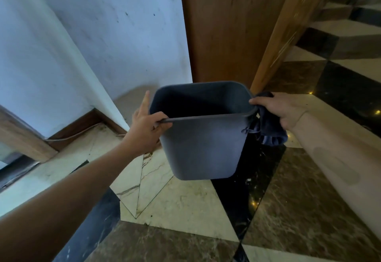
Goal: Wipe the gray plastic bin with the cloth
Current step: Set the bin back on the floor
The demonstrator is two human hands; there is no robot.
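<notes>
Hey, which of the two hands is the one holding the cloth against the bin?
The right hand. It presses the dark blue cloth against the right side of the gray bin, while the left hand grips the bare rim with no cloth.

1. Patchwork marble floor [181, 206]: cream, black and brown polished tiles cut at angles.
2. Scuffed pale blue-white wall [103, 26] up the left side.
3. Dark wooden skirting board [82, 124] along the wall's bottom edge.
4. Tall brown wooden panel [222, 24] beside the wall.
</notes>
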